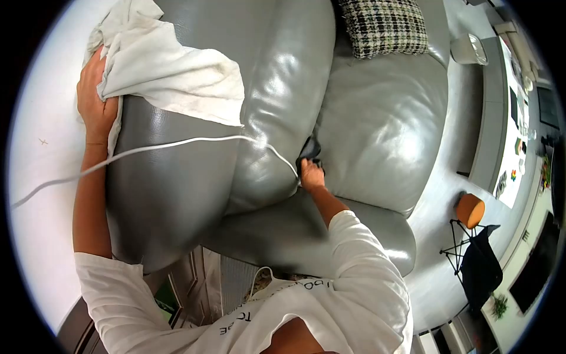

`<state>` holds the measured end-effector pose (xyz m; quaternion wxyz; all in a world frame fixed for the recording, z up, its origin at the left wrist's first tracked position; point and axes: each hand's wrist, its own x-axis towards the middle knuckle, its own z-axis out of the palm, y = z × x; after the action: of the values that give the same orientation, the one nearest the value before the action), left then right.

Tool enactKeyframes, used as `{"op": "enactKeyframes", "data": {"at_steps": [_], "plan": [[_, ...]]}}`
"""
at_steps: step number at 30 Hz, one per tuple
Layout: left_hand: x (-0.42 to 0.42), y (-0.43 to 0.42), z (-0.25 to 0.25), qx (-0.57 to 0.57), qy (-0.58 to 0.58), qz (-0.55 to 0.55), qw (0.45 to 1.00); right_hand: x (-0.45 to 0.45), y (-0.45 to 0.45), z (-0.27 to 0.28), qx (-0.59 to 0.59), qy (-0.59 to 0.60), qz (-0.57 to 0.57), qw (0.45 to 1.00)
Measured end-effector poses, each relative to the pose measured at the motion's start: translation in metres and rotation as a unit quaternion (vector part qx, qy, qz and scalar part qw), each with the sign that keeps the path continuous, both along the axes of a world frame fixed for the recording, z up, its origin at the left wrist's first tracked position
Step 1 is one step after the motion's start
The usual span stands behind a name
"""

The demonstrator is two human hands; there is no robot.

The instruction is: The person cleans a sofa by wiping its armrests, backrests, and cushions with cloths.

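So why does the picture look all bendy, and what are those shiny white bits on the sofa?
Head view, bendiness: probably a wide lens, since the counter bows and the corners go black; head view, shine: light glaring off the grey sofa, it seems; head view, blur: a smudgy patch low on the sofa, while the checked cushion shows its pattern clearly.

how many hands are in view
2: the left hand touches the white cloth at the edge of the grey sofa; the right hand holds a black object at a crease in the sofa.
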<state>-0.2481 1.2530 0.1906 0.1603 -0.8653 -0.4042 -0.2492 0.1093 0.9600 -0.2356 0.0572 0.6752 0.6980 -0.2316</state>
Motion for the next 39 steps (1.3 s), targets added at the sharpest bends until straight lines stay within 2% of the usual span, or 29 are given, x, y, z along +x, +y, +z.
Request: {"op": "enactKeyframes", "data": {"at_steps": [3, 6, 9, 10, 13, 14, 15, 17, 18, 21, 22, 24, 26, 27, 28, 31, 34, 35, 37, 38, 39], "plan": [[-0.002, 0.000, -0.002, 0.004, 0.002, 0.011, 1.000, -0.006, -0.016, 0.023, -0.255, 0.033, 0.012, 0.966], [0.001, 0.002, -0.001, 0.019, -0.003, 0.019, 1.000, -0.005, 0.001, 0.057, -0.298, 0.037, 0.085, 0.950], [-0.001, 0.002, -0.003, 0.018, -0.002, 0.009, 1.000, 0.003, 0.013, 0.044, -0.384, 0.017, 0.237, 0.892], [-0.003, 0.004, -0.004, 0.020, -0.003, 0.007, 1.000, 0.007, 0.011, 0.050, -0.329, 0.037, 0.260, 0.907], [-0.012, 0.009, -0.009, 0.027, -0.005, -0.006, 1.000, 0.013, 0.017, 0.058, -0.322, 0.034, 0.334, 0.885], [-0.013, 0.011, -0.006, 0.024, -0.004, -0.022, 0.999, 0.009, 0.014, 0.039, -0.308, 0.004, 0.361, 0.880], [-0.014, 0.012, -0.005, 0.021, -0.006, -0.027, 0.999, 0.009, 0.010, 0.020, -0.315, -0.015, 0.361, 0.877], [-0.016, 0.013, -0.005, 0.016, -0.006, -0.035, 0.999, 0.002, 0.011, 0.020, -0.326, -0.051, 0.365, 0.871], [-0.022, 0.014, -0.005, 0.021, 0.005, -0.026, 0.999, -0.002, 0.001, 0.011, -0.286, -0.081, 0.322, 0.899], [-0.036, 0.014, 0.000, 0.045, 0.066, 0.073, 0.994, 0.007, -0.011, 0.012, -0.236, -0.062, 0.306, 0.920], [-0.031, 0.001, 0.008, 0.008, 0.082, 0.166, 0.983, 0.019, -0.019, 0.013, -0.207, -0.045, 0.314, 0.925], [-0.023, -0.042, 0.023, -0.057, 0.046, 0.283, 0.956, 0.054, -0.025, 0.044, -0.220, -0.066, 0.321, 0.919], [-0.015, -0.104, 0.037, -0.117, -0.001, 0.370, 0.922, 0.100, -0.030, 0.074, -0.299, -0.099, 0.298, 0.901], [-0.016, -0.144, 0.041, -0.146, -0.030, 0.399, 0.905, 0.130, -0.045, 0.069, -0.324, -0.110, 0.293, 0.893], [-0.015, -0.184, 0.042, -0.134, -0.026, 0.427, 0.894, 0.164, -0.059, 0.062, -0.347, -0.123, 0.285, 0.885], [0.020, -0.298, 0.031, -0.087, -0.049, 0.513, 0.853, 0.253, -0.101, 0.062, -0.317, -0.071, 0.217, 0.921], [0.039, -0.409, -0.018, -0.059, -0.069, 0.504, 0.859, 0.284, -0.117, 0.062, -0.299, -0.048, 0.191, 0.934], [0.044, -0.439, -0.039, -0.156, -0.078, 0.571, 0.802, 0.288, -0.120, 0.063, -0.291, -0.044, 0.183, 0.938], [0.117, -0.459, -0.070, -0.243, -0.162, 0.485, 0.824, 0.293, -0.127, 0.064, -0.280, -0.039, 0.167, 0.944], [0.139, -0.459, -0.080, -0.351, -0.218, 0.445, 0.795, 0.297, -0.130, 0.065, -0.276, -0.039, 0.158, 0.947], [0.166, -0.448, -0.085, -0.397, -0.172, 0.409, 0.803, 0.306, -0.137, 0.070, -0.274, -0.040, 0.148, 0.949]]}}
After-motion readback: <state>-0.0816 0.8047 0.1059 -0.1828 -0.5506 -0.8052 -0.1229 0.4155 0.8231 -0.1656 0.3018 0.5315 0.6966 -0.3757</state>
